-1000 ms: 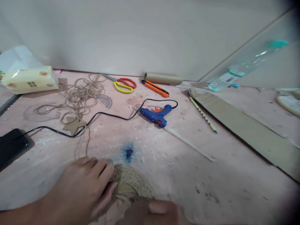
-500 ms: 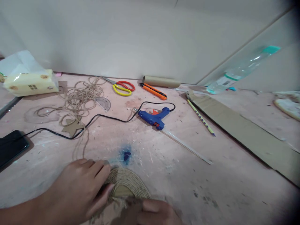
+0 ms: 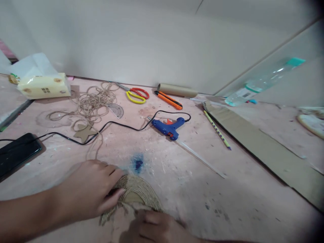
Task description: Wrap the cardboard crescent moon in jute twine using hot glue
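A cardboard arch (image 3: 141, 187) faced with curved rows of jute twine lies at the bottom centre. My left hand (image 3: 97, 189) is closed on its upper left side, thumb near the inner edge and fingers over the outer rows. Curled over the arch's lower right end is my right hand (image 3: 162, 227), which hides that part. From behind my left hand a strand runs up to a loose tangle of jute twine (image 3: 95, 101). Ahead, a blue glue gun (image 3: 168, 128) lies on its side with a clear glue stick (image 3: 199, 158) sticking out of its back.
A cardboard star (image 3: 83, 133) lies beneath the twine and the black cord (image 3: 121, 125). Around are a phone (image 3: 20, 152), tissue pack (image 3: 45, 87), protractor (image 3: 116, 110), scissors (image 3: 136, 95), orange cutter (image 3: 169, 100), cardboard tube (image 3: 177, 90), pencil (image 3: 216, 130), cardboard strip (image 3: 265, 152) and bottle (image 3: 263, 82).
The view has shifted slightly, so the left-hand items sit further right. My right hand has moved a little up and left along the arch; my left hand keeps its grip.
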Motion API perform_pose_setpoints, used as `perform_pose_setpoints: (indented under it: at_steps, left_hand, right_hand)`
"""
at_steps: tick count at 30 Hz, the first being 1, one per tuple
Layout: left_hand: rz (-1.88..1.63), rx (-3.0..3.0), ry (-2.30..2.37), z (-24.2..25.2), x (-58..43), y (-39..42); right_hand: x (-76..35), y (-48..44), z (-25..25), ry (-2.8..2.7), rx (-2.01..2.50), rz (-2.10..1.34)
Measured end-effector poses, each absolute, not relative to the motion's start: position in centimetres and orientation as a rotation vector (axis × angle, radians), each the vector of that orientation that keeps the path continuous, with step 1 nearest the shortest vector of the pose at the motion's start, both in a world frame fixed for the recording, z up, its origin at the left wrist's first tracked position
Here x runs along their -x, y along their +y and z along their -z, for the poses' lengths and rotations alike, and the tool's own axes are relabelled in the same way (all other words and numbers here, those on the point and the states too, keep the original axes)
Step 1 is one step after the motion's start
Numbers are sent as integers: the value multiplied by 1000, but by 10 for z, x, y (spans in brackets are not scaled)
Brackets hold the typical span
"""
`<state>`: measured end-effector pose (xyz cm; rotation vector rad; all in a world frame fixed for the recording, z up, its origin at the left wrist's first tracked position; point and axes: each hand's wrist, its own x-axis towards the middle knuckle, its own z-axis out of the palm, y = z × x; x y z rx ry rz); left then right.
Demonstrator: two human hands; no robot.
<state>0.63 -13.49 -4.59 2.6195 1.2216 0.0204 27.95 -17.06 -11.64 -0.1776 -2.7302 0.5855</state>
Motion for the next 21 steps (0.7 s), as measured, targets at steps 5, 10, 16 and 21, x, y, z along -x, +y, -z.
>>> perform_pose_setpoints:
  at_steps: [5,10,16,21]
  left_hand:
    - [169,-2533,1255,44,-9,-133]
    - [169,-2490,1268,48,-9,-134]
    - [175,-2461,1271,41,-8,-131]
    - [256,-2471,1304,34,-13,-132]
  right_hand:
    - [-277,-163,114,-2733,284,-400]
    - [-276,-147,97,-2601,329,-231]
    - [-272,-145,79,-2569,204,-267]
    - [-273,-143,74,-2518,129,-399]
